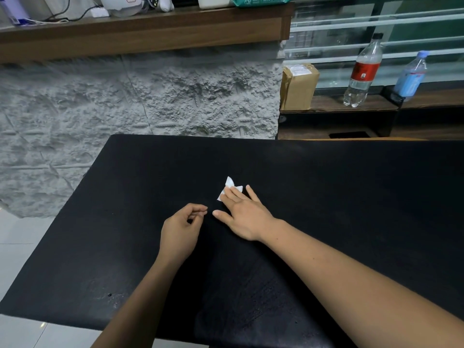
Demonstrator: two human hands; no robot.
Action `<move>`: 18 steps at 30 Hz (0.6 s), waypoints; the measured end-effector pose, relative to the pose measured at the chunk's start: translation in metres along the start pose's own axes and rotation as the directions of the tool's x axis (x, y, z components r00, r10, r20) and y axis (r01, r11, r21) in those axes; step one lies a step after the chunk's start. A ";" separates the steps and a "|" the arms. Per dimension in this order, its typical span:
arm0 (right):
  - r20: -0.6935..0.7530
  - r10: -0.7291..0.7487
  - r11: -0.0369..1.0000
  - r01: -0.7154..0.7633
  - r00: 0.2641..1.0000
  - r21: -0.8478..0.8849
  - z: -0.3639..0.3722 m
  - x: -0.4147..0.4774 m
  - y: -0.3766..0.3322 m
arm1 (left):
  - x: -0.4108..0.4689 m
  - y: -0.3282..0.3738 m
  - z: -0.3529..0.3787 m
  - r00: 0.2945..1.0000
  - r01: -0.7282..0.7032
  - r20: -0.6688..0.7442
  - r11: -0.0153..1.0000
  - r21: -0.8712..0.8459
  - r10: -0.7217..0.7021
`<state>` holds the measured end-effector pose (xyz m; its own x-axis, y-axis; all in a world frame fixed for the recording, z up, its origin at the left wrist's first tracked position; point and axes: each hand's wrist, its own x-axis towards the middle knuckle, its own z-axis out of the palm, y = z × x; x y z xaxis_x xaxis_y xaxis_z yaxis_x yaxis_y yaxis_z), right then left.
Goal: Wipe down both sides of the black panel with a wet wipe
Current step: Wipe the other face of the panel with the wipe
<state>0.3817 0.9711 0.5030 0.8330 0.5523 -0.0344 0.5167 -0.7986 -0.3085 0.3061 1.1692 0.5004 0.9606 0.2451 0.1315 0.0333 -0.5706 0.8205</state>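
Head view — right hand point(244, 214) flat on wipe point(229, 183); black panel point(351, 197) runs left-right — left hand point(179, 232) loosely curled, empty.

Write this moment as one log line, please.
right hand: straight fingers press small white wet wipe on wide black panel | left hand: loosely curled, empty | stage: upper face

The black panel point(326, 197) under both hands is matt, with faint scratchy marks; the wet wipe point(229, 183) under the right hand point(243, 212) is white, thin and crumpled, like soft cloth; the wall point(150, 96) past the left hand point(179, 229) looks like rough grey stone; the shelf point(150, 31) above it is smooth brown wood; far past the right hand, the box point(298, 86) is brown cardboard and the bottles point(364, 71) are clear, shiny plastic.
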 end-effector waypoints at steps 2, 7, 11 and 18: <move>0.020 -0.041 0.999 0.041 0.999 0.016 -0.005 0.000 0.013 | 0.000 0.000 0.000 1.000 0.004 0.002 1.000 -0.011 -0.004; 0.030 -0.071 0.997 0.070 0.997 0.040 -0.018 0.002 0.046 | 0.000 -0.001 0.001 1.000 0.005 0.003 1.000 -0.009 -0.005; 0.015 -0.024 0.999 0.023 1.000 0.024 -0.029 0.007 0.068 | 0.000 -0.001 0.000 1.000 0.016 0.001 1.000 -0.019 -0.016; 0.002 0.124 0.992 -0.124 0.992 0.025 -0.043 0.016 0.102 | -0.002 0.002 -0.001 1.000 0.028 0.011 0.999 -0.033 -0.027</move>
<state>0.4558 0.8882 0.5115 0.8904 0.4491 -0.0741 0.4040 -0.8548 -0.3257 0.3044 1.1685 0.5024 0.9622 0.2522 0.1032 0.0505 -0.5372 0.8420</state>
